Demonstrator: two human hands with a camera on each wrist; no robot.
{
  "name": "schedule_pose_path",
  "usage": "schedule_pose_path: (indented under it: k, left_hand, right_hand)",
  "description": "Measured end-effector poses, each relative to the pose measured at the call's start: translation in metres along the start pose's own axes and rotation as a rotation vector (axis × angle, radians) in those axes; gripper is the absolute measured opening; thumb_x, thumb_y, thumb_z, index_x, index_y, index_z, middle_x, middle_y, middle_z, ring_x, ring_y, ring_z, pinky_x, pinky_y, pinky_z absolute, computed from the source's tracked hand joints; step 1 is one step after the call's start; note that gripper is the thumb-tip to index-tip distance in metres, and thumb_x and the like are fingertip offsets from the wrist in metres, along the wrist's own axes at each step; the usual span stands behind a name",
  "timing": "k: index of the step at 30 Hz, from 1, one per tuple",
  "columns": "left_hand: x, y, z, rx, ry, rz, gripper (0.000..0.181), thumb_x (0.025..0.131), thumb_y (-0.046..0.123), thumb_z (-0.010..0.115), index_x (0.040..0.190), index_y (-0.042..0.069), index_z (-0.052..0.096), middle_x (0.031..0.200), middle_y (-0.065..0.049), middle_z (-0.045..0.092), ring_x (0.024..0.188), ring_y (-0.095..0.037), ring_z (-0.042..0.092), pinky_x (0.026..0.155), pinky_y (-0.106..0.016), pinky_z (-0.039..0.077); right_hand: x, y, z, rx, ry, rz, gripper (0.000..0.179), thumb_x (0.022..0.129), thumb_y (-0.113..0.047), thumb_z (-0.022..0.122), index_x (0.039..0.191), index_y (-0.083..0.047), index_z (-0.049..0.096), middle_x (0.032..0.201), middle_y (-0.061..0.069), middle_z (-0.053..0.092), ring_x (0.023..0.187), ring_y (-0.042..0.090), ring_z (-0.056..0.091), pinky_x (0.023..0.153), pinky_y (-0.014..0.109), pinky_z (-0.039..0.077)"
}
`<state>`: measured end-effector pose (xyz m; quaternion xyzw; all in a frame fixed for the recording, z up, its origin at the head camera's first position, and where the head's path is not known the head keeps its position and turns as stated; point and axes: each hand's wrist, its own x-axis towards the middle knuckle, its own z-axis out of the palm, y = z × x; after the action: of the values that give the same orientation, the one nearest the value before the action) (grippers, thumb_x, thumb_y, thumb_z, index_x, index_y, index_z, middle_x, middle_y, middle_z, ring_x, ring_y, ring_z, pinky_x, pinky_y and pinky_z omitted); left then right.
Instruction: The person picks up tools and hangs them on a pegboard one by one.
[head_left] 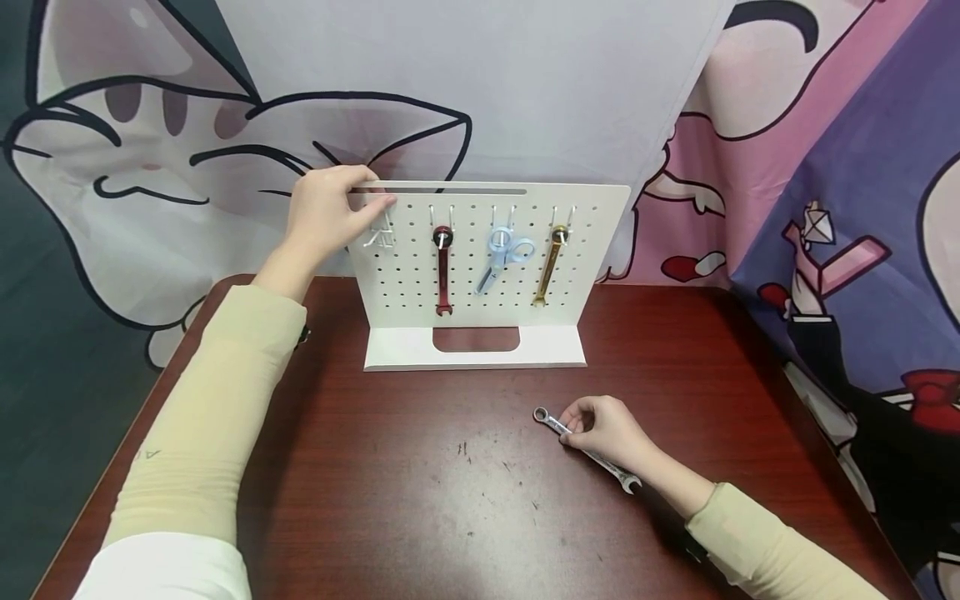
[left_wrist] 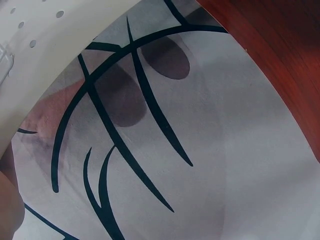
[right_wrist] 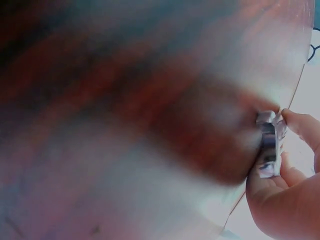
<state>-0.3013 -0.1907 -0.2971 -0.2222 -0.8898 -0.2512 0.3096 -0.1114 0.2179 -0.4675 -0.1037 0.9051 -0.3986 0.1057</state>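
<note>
My left hand (head_left: 324,210) grips the top left corner of a white pegboard stand (head_left: 408,318), its thumb over the front. In the left wrist view, a bit of that hand (left_wrist: 9,212) shows beside the board (left_wrist: 75,32). In front of the stand, my right hand (head_left: 609,429) pinches a silver combination wrench (head_left: 606,465) near its middle. The wrench's ring end points toward the board and its open jaw toward me. The right wrist view shows the wrench (right_wrist: 269,142) end-on between thumb and fingers (right_wrist: 302,127).
From the board's hooks hang a red wrench (head_left: 443,275), light-blue scissors (head_left: 492,268) and a gold wrench (head_left: 550,268). White hooks (head_left: 381,237) at the left sit close to my left hand. Brown tabletop (head_left: 360,475) lies under everything; printed cloth (head_left: 555,92) hangs behind.
</note>
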Motion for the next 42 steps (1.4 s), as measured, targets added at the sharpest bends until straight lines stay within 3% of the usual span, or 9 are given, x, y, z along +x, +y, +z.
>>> schedule_pose_path:
  k: [13, 18, 30, 42]
  left_hand:
    - [0.0, 0.001, 0.0, 0.006, -0.003, -0.004, 0.023, 0.095, 0.027, 0.079, 0.1, 0.004, 0.077, 0.088, -0.015, 0.077, 0.067, -0.028, 0.052, 0.065, -0.036, 0.033]
    - [-0.001, 0.001, 0.0, 0.009, -0.009, -0.007, 0.024, 0.096, 0.028, 0.079, 0.1, 0.004, 0.078, 0.09, -0.015, 0.078, 0.068, -0.029, 0.053, 0.065, -0.036, 0.033]
    - [0.0, 0.002, -0.002, 0.007, -0.008, -0.011, 0.024, 0.096, 0.028, 0.079, 0.1, 0.004, 0.078, 0.091, -0.015, 0.078, 0.069, -0.03, 0.055, 0.066, -0.038, 0.035]
    - [0.0, 0.004, -0.002, 0.013, -0.011, -0.019, 0.025, 0.096, 0.028, 0.079, 0.1, 0.004, 0.078, 0.09, -0.016, 0.077, 0.069, -0.03, 0.053, 0.066, -0.037, 0.033]
  right_hand:
    - [0.006, -0.011, 0.005, -0.045, 0.016, -0.009, 0.008, 0.079, -0.001, 0.084, 0.08, -0.007, 0.078, 0.068, -0.007, 0.068, 0.063, 0.001, 0.058, 0.061, 0.018, 0.049]
    - [0.014, -0.019, 0.003, -0.053, 0.041, -0.052, 0.008, 0.081, -0.003, 0.084, 0.08, -0.009, 0.078, 0.069, -0.006, 0.069, 0.064, 0.0, 0.058, 0.062, 0.018, 0.05]
    - [0.038, -0.04, -0.002, 0.04, 0.099, -0.075, 0.008, 0.085, -0.005, 0.084, 0.091, -0.001, 0.08, 0.075, 0.004, 0.075, 0.068, 0.006, 0.064, 0.066, 0.018, 0.052]
    - [0.062, -0.066, 0.015, 0.173, 0.126, -0.11, 0.011, 0.087, -0.003, 0.083, 0.094, 0.004, 0.078, 0.08, 0.012, 0.077, 0.069, 0.005, 0.064, 0.067, 0.018, 0.055]
